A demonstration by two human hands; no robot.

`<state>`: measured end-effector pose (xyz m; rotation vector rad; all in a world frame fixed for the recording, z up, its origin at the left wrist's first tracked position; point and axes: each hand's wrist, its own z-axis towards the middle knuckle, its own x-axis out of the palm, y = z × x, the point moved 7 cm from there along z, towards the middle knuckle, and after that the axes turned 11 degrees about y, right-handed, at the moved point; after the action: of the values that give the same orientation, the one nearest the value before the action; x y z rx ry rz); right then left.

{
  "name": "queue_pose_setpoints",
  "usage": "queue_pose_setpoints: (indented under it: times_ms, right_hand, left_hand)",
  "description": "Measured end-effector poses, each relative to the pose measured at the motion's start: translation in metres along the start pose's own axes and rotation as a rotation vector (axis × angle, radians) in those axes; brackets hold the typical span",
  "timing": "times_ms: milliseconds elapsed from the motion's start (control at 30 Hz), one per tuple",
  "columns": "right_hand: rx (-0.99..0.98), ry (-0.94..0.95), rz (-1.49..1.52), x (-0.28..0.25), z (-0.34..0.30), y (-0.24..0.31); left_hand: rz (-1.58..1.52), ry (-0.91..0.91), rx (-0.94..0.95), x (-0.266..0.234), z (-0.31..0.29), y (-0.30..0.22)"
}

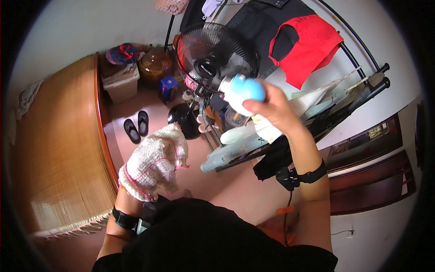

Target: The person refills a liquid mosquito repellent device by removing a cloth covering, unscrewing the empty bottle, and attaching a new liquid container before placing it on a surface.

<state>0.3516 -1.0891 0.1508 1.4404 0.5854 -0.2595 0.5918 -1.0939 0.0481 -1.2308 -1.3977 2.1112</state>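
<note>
My right hand [277, 108] is closed around a light blue and white bottle [242, 93], raised in front of the fan. The bottle is tilted, its white top pointing left. A crumpled white cloth [152, 163] with pink stripes covers my left hand, which carries it beside the bed. The fingers of that hand are hidden under the cloth.
A black standing fan [215, 47] stands ahead. To its right is a black clothes rack [362, 102] with a red top [306, 45]. The mat-covered bed [63, 154] lies left, with black slippers [137, 127] and a pale storage box [122, 86] beyond.
</note>
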Motion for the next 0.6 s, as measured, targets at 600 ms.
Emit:
queue_pose_setpoints:
  times_ms: [600]
  right_hand:
    - [0.065, 0.059, 0.316, 0.014, 0.004, 0.014]
  left_hand:
    - [-0.213, 0.036, -0.163, -0.001, 0.007, 0.019]
